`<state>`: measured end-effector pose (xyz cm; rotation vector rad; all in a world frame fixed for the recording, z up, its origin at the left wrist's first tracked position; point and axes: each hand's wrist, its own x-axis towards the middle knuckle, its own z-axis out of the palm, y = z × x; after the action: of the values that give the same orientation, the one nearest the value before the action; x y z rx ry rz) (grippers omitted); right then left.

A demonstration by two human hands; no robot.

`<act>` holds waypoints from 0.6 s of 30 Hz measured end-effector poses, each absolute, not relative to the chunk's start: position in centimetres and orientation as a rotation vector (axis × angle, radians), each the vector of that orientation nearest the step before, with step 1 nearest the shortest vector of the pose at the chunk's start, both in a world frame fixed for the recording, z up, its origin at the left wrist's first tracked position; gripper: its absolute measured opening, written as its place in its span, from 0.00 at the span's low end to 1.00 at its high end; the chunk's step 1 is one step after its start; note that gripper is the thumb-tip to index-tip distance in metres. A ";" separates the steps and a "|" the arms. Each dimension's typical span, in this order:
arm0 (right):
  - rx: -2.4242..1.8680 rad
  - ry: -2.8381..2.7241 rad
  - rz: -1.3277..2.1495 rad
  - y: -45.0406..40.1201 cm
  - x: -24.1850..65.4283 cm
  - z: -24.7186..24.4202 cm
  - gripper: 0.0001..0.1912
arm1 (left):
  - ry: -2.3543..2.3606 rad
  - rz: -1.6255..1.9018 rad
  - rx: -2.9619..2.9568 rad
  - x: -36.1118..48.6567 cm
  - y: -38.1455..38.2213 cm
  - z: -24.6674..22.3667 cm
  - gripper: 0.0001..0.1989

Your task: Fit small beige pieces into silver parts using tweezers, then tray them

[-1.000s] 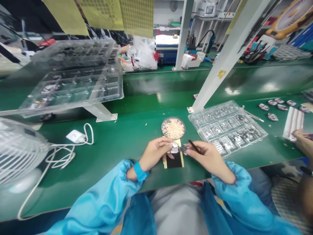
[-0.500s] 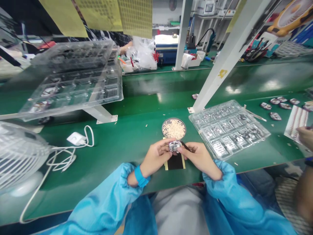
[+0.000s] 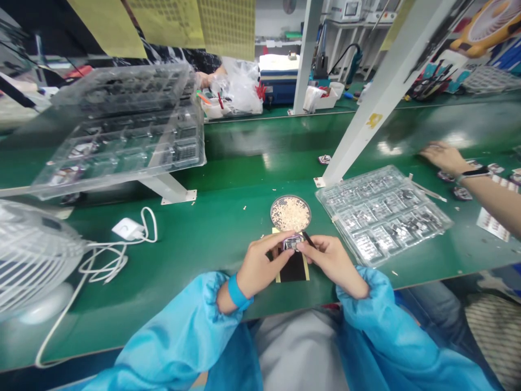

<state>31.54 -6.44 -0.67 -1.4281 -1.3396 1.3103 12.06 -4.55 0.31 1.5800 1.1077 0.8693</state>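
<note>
My left hand (image 3: 258, 266) is closed around the edges of a small silver-and-purple electronic part (image 3: 291, 243), held just above the bench. My right hand (image 3: 331, 263) pinches a thin black tool (image 3: 308, 239), its kind unclear, and its fingertips touch the right side of the part. Below both hands lies a black pad (image 3: 293, 270) with yellow edges. A round dish (image 3: 290, 213) of small pale pieces stands directly beyond them. To the right is a clear plastic tray (image 3: 385, 217) with similar parts in its compartments.
A co-worker's hand (image 3: 445, 157) reaches over loose parts on the right. A white slanted post (image 3: 358, 119) rises behind the tray. At left are a white fan (image 3: 36, 255), a charger with cable (image 3: 128, 229), and raised clear trays (image 3: 134, 136).
The co-worker's arm has reached in from the right edge toward the back of the bench. In my hands, the electronic part has tilted slightly; both hands stay almost in place.
</note>
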 end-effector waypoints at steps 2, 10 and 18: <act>-1.411 -1.302 1.252 -6.4 31.2 -0.4 0.19 | 1.080 0.870 1.459 12.0 -4.5 0.3 0.19; -1.207 -1.219 1.273 -6.3 30.5 0.1 0.16 | 0.815 0.856 1.038 11.8 -3.7 0.1 0.24; -1.204 -1.113 1.398 -6.5 30.3 0.4 0.15 | 0.863 0.859 1.078 11.9 -4.0 0.1 0.23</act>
<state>30.30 -6.47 0.44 -1.2038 -1.1131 1.3985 11.89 -4.04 0.06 1.0780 0.8634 0.8591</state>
